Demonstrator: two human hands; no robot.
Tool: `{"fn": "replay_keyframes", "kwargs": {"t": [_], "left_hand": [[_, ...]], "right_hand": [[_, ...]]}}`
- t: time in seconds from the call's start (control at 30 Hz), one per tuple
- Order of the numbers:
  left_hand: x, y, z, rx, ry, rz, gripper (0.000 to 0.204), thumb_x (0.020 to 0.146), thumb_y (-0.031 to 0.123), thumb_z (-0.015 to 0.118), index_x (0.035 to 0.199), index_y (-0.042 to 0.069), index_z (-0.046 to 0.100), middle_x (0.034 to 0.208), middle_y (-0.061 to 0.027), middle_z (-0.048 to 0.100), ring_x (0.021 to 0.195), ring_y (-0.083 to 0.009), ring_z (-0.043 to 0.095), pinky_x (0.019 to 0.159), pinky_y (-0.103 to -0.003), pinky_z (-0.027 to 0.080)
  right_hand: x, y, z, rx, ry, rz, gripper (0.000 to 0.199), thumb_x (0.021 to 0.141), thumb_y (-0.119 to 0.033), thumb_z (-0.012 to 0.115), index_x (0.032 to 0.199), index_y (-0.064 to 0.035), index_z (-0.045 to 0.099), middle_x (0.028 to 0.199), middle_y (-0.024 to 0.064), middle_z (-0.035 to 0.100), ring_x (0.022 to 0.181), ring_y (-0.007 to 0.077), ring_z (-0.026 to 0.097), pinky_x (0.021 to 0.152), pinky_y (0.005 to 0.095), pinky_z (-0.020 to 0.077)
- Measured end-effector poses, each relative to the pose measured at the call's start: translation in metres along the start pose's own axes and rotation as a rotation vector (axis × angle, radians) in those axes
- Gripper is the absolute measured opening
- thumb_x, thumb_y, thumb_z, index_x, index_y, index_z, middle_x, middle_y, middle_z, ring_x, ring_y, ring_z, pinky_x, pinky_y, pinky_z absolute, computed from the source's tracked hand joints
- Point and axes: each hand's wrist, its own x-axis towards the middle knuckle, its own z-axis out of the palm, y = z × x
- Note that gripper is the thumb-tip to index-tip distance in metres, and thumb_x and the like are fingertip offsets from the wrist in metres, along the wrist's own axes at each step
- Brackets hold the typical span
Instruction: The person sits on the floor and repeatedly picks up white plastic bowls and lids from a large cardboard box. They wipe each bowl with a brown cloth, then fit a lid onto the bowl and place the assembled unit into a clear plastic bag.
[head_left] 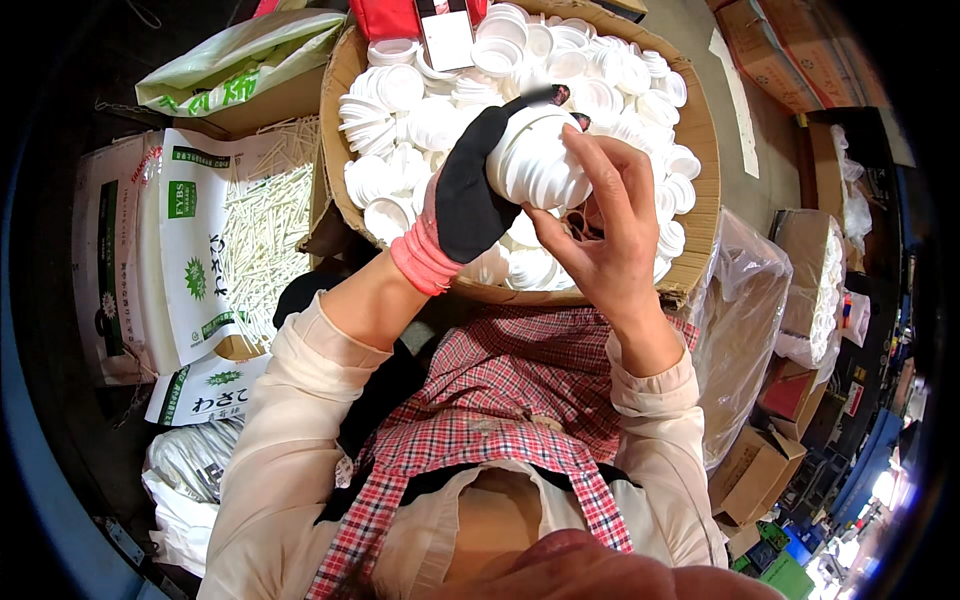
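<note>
A nested stack of round white plastic lids (pixel 538 165) is held up over a big cardboard box (pixel 708 165) heaped with similar loose white lids (pixel 430 122). My left hand (pixel 475 185), in a black glove with a pink cuff, is closed around the left side of the stack. Its fingertips show dark at the far edge. My right hand (pixel 612 220) is bare; its thumb and fingers grip the right edge of the same stack. Whether its fingers have parted any single lid from the others, I cannot tell.
A phone (pixel 446 38) and a red pouch (pixel 378 18) rest at the box's far side. To the left, an open carton holds many thin white sticks (pixel 265 215). Clear plastic sheeting (pixel 745 300) and more cartons (pixel 757 475) stand on the right.
</note>
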Motion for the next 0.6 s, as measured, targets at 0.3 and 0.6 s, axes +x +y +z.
{"fn": "replay_keyframes", "kwargs": {"t": [0.3, 0.6], "left_hand": [[-0.002, 0.005, 0.003, -0.054, -0.040, -0.052, 0.056, 0.088, 0.012, 0.062, 0.139, 0.002, 0.040, 0.130, -0.0088, 0.053, 0.115, -0.0161, 0.053, 0.096, -0.029, 0.044], [-0.004, -0.004, 0.013, 0.064, -0.021, -0.142, 0.069, 0.080, 0.012, 0.072, 0.140, 0.002, 0.040, 0.132, -0.0058, 0.051, 0.115, -0.0131, 0.051, 0.097, -0.028, 0.041]], "right_hand": [[-0.005, -0.004, 0.002, 0.113, -0.048, 0.175, 0.069, 0.064, -0.002, 0.080, 0.128, -0.0093, 0.055, 0.113, 0.0106, 0.050, 0.099, 0.0225, 0.055, 0.079, 0.0303, 0.0477], [-0.001, 0.033, 0.022, 0.922, 0.129, 0.803, 0.074, 0.097, -0.060, 0.026, 0.111, 0.0056, 0.057, 0.096, 0.0104, 0.062, 0.091, 0.0157, 0.059, 0.083, 0.0273, 0.0465]]}}
